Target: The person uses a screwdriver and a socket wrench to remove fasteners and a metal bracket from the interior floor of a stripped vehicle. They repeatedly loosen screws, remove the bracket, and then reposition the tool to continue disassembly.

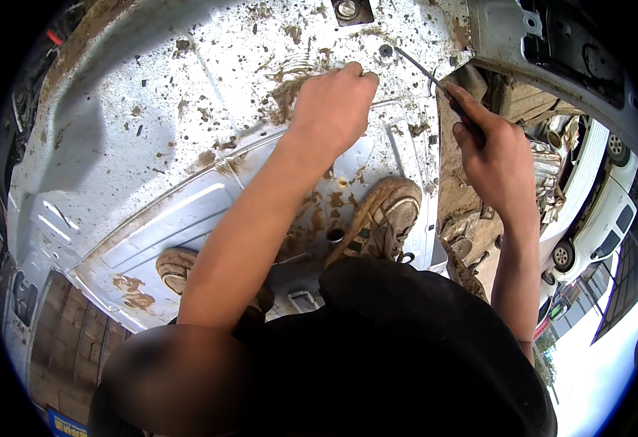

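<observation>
Right grip (497,149) clamped on slim tool (469,121); left grip (337,102) over panel (246,95), can't tell if closed

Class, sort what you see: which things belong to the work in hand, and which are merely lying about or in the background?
Work in hand:
dark-handled tool, gripped in the right hand
dirty metal panel, beneath the left hand
dark round spot, near the tool's tip

Merely about:
crumpled scrap, right
white vehicle, beyond it

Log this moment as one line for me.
right hand: gripping thin-shafted tool; tip: near dark round spot; left hand: curled over dirt-specked panel, grasp unclear
</observation>
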Tool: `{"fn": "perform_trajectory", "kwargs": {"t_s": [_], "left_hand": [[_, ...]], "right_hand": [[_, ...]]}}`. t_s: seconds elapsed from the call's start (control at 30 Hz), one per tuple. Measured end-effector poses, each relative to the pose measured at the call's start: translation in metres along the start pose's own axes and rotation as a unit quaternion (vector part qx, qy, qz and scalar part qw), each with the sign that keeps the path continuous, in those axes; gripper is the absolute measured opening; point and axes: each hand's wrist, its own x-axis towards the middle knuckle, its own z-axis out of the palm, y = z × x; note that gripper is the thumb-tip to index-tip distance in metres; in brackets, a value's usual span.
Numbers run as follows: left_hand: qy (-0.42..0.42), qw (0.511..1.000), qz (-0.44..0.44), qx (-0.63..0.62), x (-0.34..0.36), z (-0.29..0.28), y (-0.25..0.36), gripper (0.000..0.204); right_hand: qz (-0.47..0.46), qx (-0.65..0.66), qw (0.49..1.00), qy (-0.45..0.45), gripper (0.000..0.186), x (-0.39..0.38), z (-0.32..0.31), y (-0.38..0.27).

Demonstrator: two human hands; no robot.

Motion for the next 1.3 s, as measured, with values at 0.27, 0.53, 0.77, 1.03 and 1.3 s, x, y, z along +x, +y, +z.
{"fn": "perform_trajectory", "kwargs": {"t_s": [0.27,0.53,0.77,1.03,1.3], "left_hand": [[-0.026,1.0,0.0,0.009,-0.001,-0.005,-0.003,0.012],[0.034,0.999,-0.022,-0.018,0.001,-0.003,-0.009,0.011],[0.085,0.994,-0.063,-0.017,0.023,-0.013,-0.007,0.02],[0.12,0.993,-0.018,-0.012,0.039,-0.015,-0.011,0.027],[0.074,0.991,0.01,-0.112,0.03,0.005,0.031,0.029]], "right_hand": [[-0.029,0.015,0.999,0.007,0.045,0.001,-0.002,-0.004],[-0.128,-0.126,0.983,-0.022,0.04,0.017,-0.024,-0.013],[-0.307,-0.311,0.9,-0.002,0.031,0.06,-0.058,-0.013],[-0.275,-0.284,0.914,-0.093,0.032,0.082,-0.072,0.008],[-0.125,-0.067,0.986,-0.086,0.037,0.024,-0.024,0.019]]}}
